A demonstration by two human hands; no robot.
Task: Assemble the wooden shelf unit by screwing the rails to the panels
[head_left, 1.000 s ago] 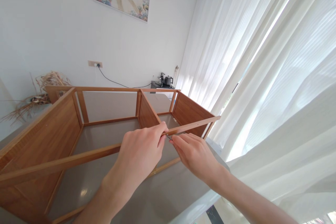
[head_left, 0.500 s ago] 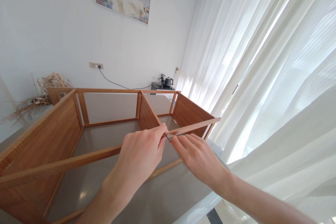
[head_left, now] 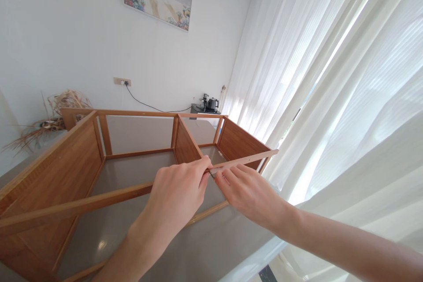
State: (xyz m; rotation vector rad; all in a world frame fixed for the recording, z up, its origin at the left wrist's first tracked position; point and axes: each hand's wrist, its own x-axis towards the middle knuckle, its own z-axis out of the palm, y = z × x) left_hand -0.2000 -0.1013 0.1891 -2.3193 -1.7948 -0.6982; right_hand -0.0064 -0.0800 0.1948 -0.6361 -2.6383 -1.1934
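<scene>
A wooden shelf frame (head_left: 76, 205) lies on a grey table, with a panel (head_left: 189, 137) dividing its middle. Where that panel meets the near rail, the closed fingers of my left hand (head_left: 180, 187) grip the wood, thumb and forefinger at the joint. A short, thin metal rod, apparently a hex key (head_left: 212, 175), shows between my two hands, its tip at the joint. The fingers of my right hand (head_left: 246, 189) are curled round its other end, just below the rail's right-hand stretch (head_left: 253, 157). My left fingers hide most of the joint.
White curtains (head_left: 330, 97) hang close on the right. The grey tabletop (head_left: 198, 251) ends at the lower right. Beyond the frame, a black kettle (head_left: 212, 104) stands on a small stand, its cord running to a wall socket (head_left: 122, 82). Dried stalks (head_left: 49, 119) lie at the left.
My right hand has turned slightly at the rod, its knuckles a little higher and its forearm swung up. My left hand stays at the joint. The view has shifted slightly.
</scene>
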